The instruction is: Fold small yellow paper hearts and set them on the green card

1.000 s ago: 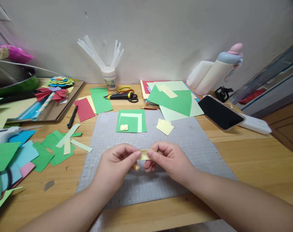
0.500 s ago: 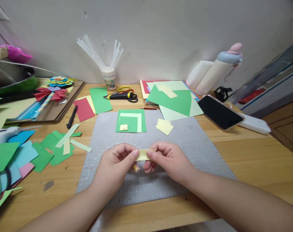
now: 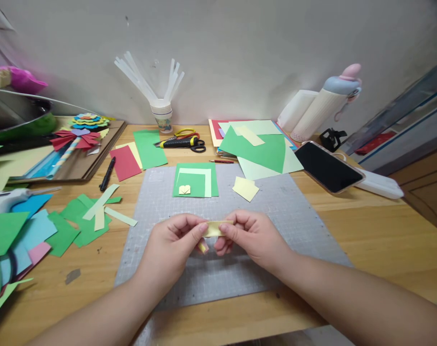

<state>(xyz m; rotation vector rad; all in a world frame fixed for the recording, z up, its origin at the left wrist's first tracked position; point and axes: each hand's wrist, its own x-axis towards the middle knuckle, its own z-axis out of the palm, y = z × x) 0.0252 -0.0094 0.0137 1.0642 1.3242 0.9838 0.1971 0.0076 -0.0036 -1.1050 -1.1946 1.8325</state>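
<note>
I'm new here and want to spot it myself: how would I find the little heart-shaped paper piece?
Start at the grey cutting mat in the middle of the wooden desk. Near its far edge lies a green paper square bordered by a pale strip. On its lower left corner sits the pale yellow heart, the only heart-shaped cutout on the mat.

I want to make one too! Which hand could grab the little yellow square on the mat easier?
Probably the right hand. The yellow square lies on the mat just beyond it, while the left hand sits farther away. Both pinch the paper strip.

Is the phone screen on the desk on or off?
Off: the phone, lying face up at the desk's right side, shows a fully black screen.
</note>
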